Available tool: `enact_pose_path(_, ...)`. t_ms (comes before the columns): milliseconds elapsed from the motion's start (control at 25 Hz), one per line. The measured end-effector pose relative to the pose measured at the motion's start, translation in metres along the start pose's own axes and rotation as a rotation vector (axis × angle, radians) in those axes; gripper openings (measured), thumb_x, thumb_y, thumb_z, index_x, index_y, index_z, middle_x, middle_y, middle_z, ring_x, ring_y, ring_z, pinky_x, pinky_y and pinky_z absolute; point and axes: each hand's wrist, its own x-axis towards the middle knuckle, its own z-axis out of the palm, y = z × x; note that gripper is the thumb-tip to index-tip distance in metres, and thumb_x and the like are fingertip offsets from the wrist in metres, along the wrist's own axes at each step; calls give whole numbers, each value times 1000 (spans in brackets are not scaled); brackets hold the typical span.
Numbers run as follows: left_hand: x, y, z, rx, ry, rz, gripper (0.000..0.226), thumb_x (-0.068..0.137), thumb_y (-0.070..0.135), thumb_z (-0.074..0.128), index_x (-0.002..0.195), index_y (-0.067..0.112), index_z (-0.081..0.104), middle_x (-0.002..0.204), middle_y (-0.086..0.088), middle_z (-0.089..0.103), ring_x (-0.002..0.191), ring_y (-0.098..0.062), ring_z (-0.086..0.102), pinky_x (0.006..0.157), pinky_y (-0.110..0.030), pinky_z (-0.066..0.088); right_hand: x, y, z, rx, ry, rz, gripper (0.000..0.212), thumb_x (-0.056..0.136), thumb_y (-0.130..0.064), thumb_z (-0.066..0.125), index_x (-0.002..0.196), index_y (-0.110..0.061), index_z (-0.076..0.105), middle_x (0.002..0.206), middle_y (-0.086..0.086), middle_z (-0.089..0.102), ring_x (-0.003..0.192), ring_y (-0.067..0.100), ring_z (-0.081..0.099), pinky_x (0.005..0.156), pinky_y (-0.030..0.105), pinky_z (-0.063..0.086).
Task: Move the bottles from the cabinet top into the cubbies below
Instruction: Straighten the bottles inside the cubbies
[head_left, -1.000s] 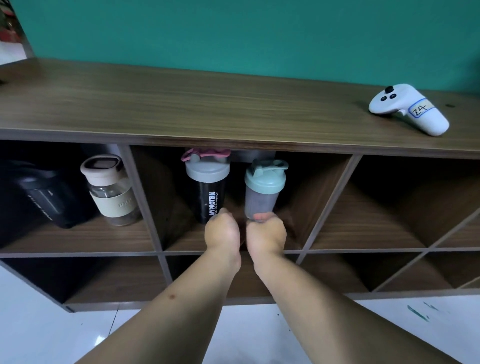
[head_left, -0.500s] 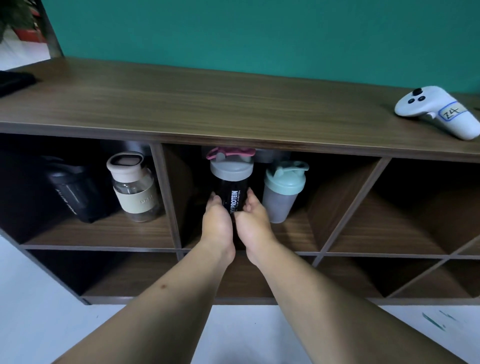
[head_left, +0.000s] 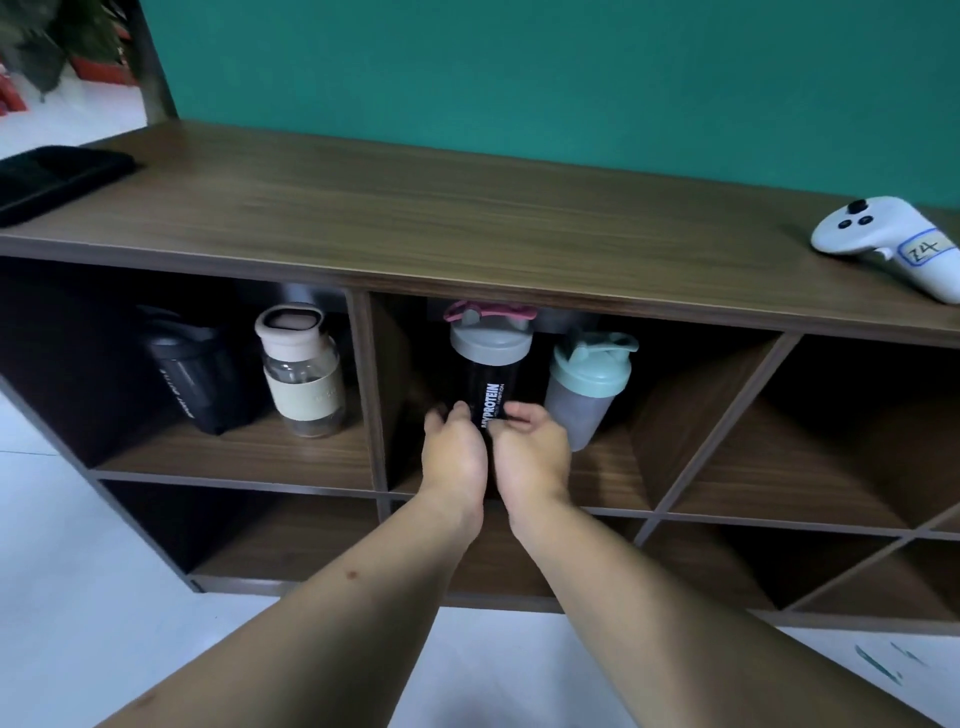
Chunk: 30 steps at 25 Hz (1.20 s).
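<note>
A black shaker bottle (head_left: 491, 371) with a grey lid and pink loop stands in the middle upper cubby (head_left: 613, 467). My left hand (head_left: 453, 452) and my right hand (head_left: 531, 451) cup its lower part from both sides, hiding its base. Right beside it stands a frosted shaker with a teal lid (head_left: 589, 395). In the left cubby are a glass bottle with a beige cap and sleeve (head_left: 304, 382) and a dark bottle (head_left: 195, 374) leaning in shadow. No bottle stands on the wooden cabinet top (head_left: 415, 208).
A white game controller (head_left: 883, 241) with a label lies at the right end of the cabinet top, and a flat black object (head_left: 54, 179) at the left end. The right upper cubby (head_left: 810, 441) and the lower cubbies hold nothing visible. A white floor lies below.
My right hand has left the teal-lidded shaker and joined my left hand on the black shaker. The view has shifted left, so the cabinet appears further right.
</note>
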Motion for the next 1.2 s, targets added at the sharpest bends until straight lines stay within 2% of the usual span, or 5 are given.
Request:
enact_pose_path(120,-13,-6,-31,186,79,36,59,72,63,41,95,17,70,108,-14,78,103,-38,72,98,-55,55,-29,-1,9,-130,-48,-32,30,79,-35,66,67,-7,64,54,0,59,55,19,53,57,37,46)
enact_pose_path(400,-28,35,-150,141,482,-4,58,96,48,34,91,5,72,104,-15,76,104,-40,68,104,-50,49,-110,10,95,-322,-374,-193,24,86,-36,63,88,-15,73,76,2,73,77,23,71,82,51,60)
enact_pose_path(680,0,90,-160,-178,139,90,59,114,33,16,157,1,41,161,-29,40,143,-33,45,120,-39,30,-94,-23,188,-133,-291,-70,91,74,-31,70,153,-48,30,140,-1,65,114,21,68,99,44,56)
enact_pose_path(960,59,75,-178,-341,56,-105,46,109,50,30,103,22,66,77,2,79,90,-21,69,99,-40,47,-73,-22,206,-44,-225,8,101,72,-16,69,158,-42,23,135,4,67,110,25,69,95,38,56)
enact_pose_path(1200,55,77,-176,-327,30,-161,55,108,55,27,116,21,69,94,-10,84,106,-33,72,96,-44,51,-66,-18,210,-9,-192,13,112,64,-18,68,157,-49,16,134,2,69,107,24,72,99,46,57)
